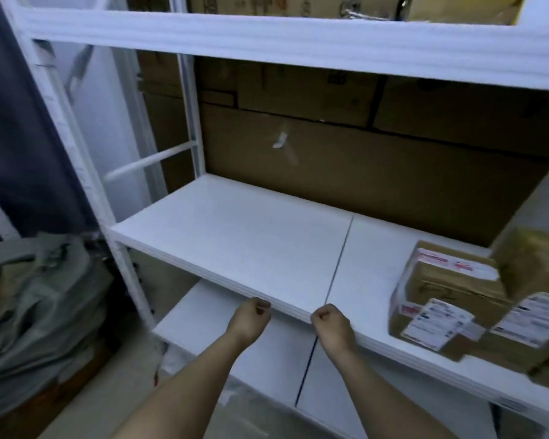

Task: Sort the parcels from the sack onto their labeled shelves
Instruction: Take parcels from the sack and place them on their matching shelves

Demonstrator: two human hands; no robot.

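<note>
Looking down from the head view, I see my left hand (pixel 251 318) and right hand (pixel 330 321) curled into fists, holding nothing, at the near edge of the middle shelf (pixel 235 236). Taped cardboard parcels (pixel 450 299) sit right; they look stiff, light, best gripped by opposite sides. The soft grey sack (pixel 42 299) slumps left.

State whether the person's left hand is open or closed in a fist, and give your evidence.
Closed. The left hand sits at the front edge of the middle shelf with its fingers curled into the palm, and no parcel shows in it.
</note>
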